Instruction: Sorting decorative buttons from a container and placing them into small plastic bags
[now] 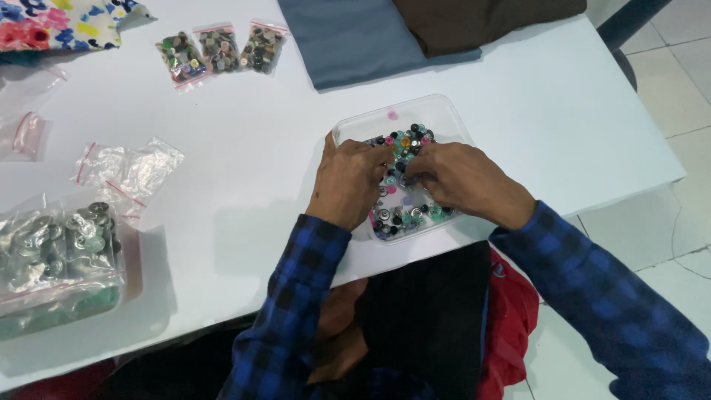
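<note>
blue checked sleeves (296, 318) at the bottom of the frame lead up to the left hand (348, 181) and right hand (463, 181), both sunk fingers-down among mixed coloured buttons (406, 144) in a clear plastic tray (444, 111) at frame centre; whether either hand pinches a button cannot be told. white table (244, 148) beneath; three small bags of buttons (220, 50) upper left, large bag of silver buttons (59, 244) left edge, empty zip bags (129, 167) between, folded blue cloth (355, 37) and brown cloth (474, 18) at top.
</note>
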